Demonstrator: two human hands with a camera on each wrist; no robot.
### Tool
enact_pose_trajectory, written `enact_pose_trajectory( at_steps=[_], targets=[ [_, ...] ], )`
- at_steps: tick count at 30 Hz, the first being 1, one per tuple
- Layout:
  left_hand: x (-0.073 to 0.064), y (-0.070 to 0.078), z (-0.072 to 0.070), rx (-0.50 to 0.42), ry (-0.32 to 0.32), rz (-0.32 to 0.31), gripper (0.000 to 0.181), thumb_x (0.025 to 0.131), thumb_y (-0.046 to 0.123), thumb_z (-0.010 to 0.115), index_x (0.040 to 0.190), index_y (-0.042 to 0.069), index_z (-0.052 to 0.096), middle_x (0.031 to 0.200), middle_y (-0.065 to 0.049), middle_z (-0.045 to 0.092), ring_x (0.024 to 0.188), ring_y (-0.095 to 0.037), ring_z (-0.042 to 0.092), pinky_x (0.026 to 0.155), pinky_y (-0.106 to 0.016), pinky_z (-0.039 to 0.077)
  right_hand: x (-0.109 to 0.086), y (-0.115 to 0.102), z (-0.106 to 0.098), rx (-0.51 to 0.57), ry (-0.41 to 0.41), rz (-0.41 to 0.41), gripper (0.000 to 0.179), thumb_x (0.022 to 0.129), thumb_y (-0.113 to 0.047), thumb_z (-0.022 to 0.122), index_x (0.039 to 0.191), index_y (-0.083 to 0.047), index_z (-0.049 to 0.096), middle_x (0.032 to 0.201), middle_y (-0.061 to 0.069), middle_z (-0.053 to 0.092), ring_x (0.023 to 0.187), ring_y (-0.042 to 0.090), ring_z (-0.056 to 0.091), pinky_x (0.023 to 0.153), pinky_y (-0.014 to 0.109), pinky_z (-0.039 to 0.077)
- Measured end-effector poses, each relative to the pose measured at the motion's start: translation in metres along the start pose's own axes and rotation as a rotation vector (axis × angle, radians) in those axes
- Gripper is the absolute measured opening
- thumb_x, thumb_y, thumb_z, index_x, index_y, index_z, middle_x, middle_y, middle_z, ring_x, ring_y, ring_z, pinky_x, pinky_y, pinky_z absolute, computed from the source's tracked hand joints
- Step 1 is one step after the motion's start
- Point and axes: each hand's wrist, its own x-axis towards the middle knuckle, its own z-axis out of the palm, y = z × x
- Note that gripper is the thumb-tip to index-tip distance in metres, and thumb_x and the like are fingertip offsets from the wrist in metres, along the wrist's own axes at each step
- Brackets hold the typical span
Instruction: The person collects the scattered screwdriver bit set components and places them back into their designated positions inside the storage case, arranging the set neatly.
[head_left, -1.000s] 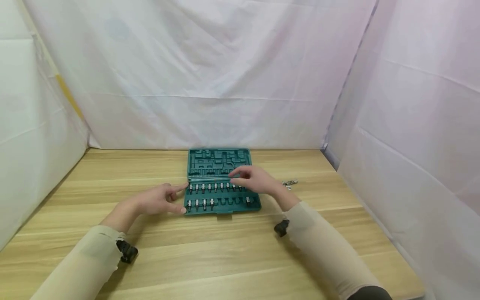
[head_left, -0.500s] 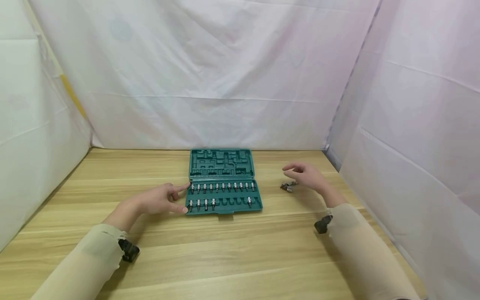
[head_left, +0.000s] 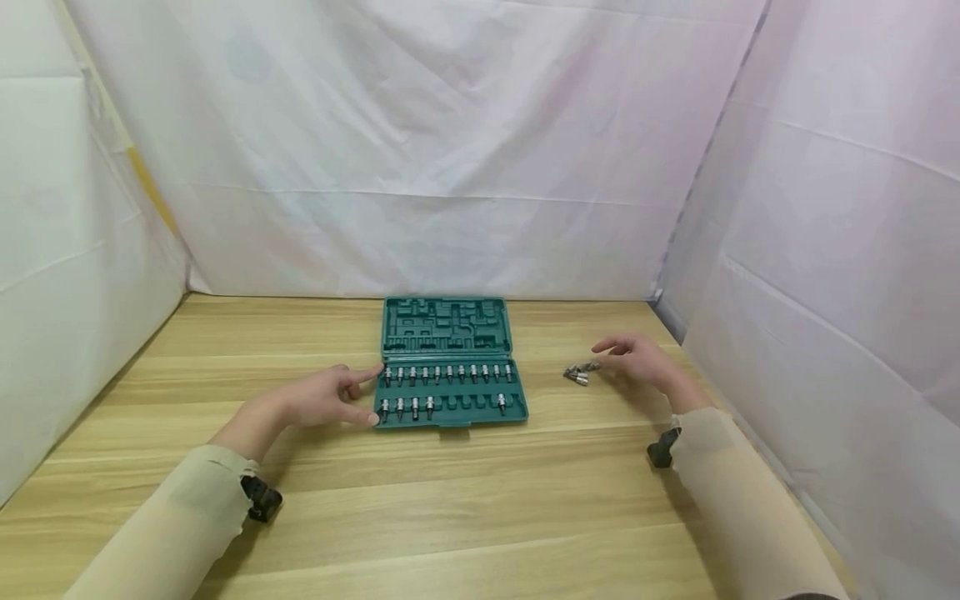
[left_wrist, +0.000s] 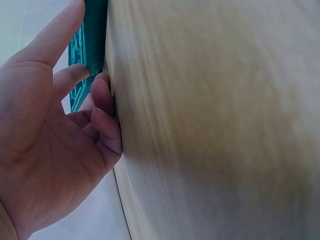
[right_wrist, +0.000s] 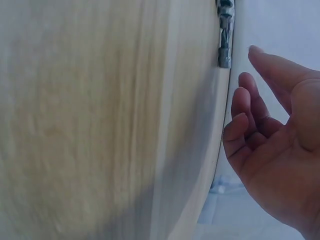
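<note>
A teal plastic case [head_left: 471,415] lies unfolded on the table, its moulded lid [head_left: 446,327] laid back. Silver bit sockets [head_left: 438,374] with dark tips fill its upper row; the lower row has several at its left and a single one at its right, with bare slots between. My left hand [head_left: 318,397] touches the case's left edge with extended index finger and thumb, the other fingers loosely bent. To the right, my right hand [head_left: 639,361] hovers beside a small pile of loose bit sockets [head_left: 580,377]. In the right wrist view its fingers stand apart from those sockets [right_wrist: 225,56].
The wooden table [head_left: 450,517] carries the case and the loose pile. White cloth hangs behind [head_left: 420,150], and on both sides. Each wrist wears a dark camera, such as the left one [head_left: 262,498].
My right hand has left the case and moved right, then lowered beside the loose bit sockets. My left hand stays at the case's left edge. The whole view has shifted slightly.
</note>
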Motion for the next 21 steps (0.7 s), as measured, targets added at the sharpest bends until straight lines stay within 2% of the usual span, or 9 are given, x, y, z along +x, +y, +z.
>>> enact_pose_trajectory(
  at_steps=[5, 9, 13, 18, 21],
  targets=[
    [0.0, 0.0, 0.0, -0.002, -0.001, -0.002, 0.102, 0.095, 0.049, 0.085, 0.175, 0.018, 0.029, 0.123, -0.014, 0.054, 0.112, -0.027, 0.049, 0.09, -0.041, 0.046, 0.001, 0.005, -0.002, 0.002, -0.05, -0.001, 0.035, 0.103, -0.014, 0.076, 0.136, -0.001, 0.074, 0.126, 0.025, 0.076, 0.096, 0.021, 0.07, 0.082, 0.033, 0.055],
    [0.0, 0.001, 0.0, -0.003, -0.002, 0.0, 0.102, 0.095, 0.049, 0.085, 0.175, 0.018, 0.029, 0.123, -0.014, 0.053, 0.111, -0.027, 0.049, 0.089, -0.04, 0.046, 0.001, 0.006, -0.002, -0.027, -0.069, 0.023, 0.034, 0.103, -0.018, 0.078, 0.133, -0.004, 0.076, 0.124, 0.021, 0.078, 0.092, 0.019, 0.066, 0.08, 0.033, 0.053],
    [0.0, 0.001, 0.0, -0.003, -0.001, -0.002, 0.103, 0.095, 0.049, 0.086, 0.175, 0.018, 0.029, 0.121, -0.014, 0.053, 0.11, -0.027, 0.048, 0.087, -0.04, 0.045, -0.001, 0.007, -0.003, -0.084, -0.057, 0.026, 0.031, 0.103, -0.024, 0.08, 0.127, -0.005, 0.079, 0.121, 0.017, 0.079, 0.097, 0.02, 0.065, 0.083, 0.034, 0.052],
    [0.0, 0.001, 0.0, -0.003, 0.002, -0.001, 0.103, 0.094, 0.048, 0.086, 0.175, 0.017, 0.03, 0.12, -0.014, 0.053, 0.109, -0.027, 0.048, 0.087, -0.039, 0.045, -0.003, 0.011, -0.006, -0.131, -0.051, 0.018, 0.025, 0.102, -0.025, 0.08, 0.119, -0.007, 0.082, 0.119, 0.013, 0.08, 0.106, 0.022, 0.065, 0.09, 0.034, 0.049],
    [0.0, 0.001, 0.0, 0.0, 0.004, -0.002, 0.102, 0.094, 0.048, 0.086, 0.174, 0.017, 0.03, 0.12, -0.014, 0.053, 0.109, -0.027, 0.048, 0.088, -0.039, 0.045, -0.006, 0.014, -0.011, -0.145, -0.068, 0.031, 0.022, 0.102, -0.023, 0.079, 0.117, -0.007, 0.082, 0.115, 0.011, 0.081, 0.102, 0.02, 0.066, 0.088, 0.033, 0.05]
  ],
)
